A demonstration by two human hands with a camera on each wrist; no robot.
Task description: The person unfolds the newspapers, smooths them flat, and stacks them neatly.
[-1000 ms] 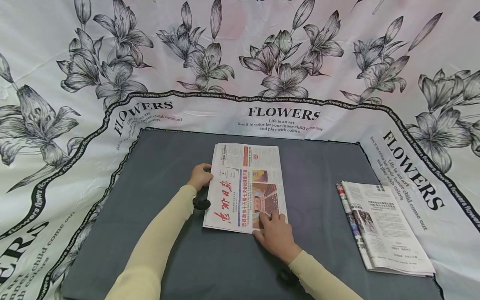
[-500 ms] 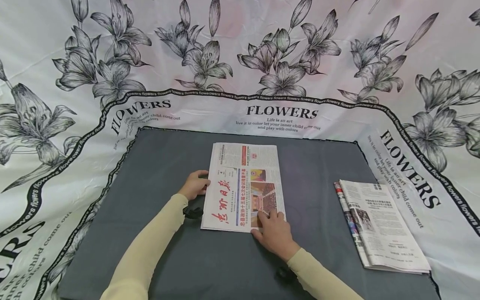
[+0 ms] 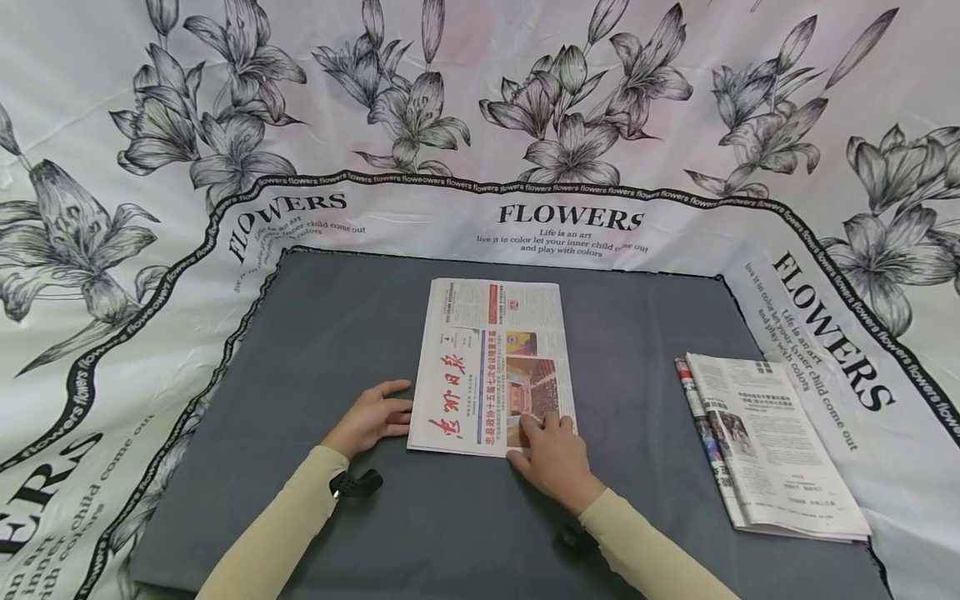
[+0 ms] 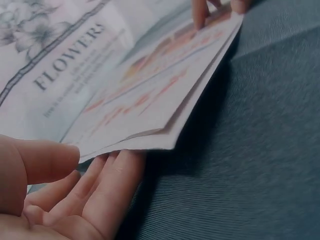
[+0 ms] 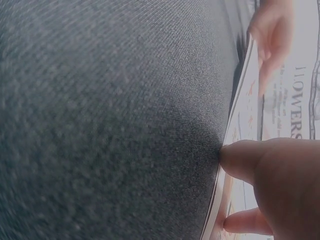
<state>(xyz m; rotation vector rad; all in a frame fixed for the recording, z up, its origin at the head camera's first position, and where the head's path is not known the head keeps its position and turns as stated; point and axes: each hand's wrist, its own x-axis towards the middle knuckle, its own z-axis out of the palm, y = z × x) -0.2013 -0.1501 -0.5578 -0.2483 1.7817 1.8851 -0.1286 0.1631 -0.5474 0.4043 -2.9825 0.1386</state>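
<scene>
A folded newspaper (image 3: 457, 367) with red headline characters and colour photos lies on the dark grey cloth in the middle. My left hand (image 3: 372, 421) is at its left edge, with the fingers fairly straight. In the left wrist view the fingers (image 4: 112, 190) reach beneath the slightly raised edge, and the thumb tip is beside that edge. My right hand (image 3: 557, 462) rests on the newspaper's near right corner. In the right wrist view its thumb (image 5: 240, 157) touches the near edge, while another fingertip rests on the page.
Other folded newspapers (image 3: 780, 450) lie stacked on the right side of the grey surface (image 3: 315, 333). A white cloth printed with flowers and lettering (image 3: 570, 215) surrounds the surface at the back and sides. Black straps are on both wrists.
My left hand has slid along the newspaper's left edge toward me, and its fingers have spread out straighter. The right hand stays on the near right corner.
</scene>
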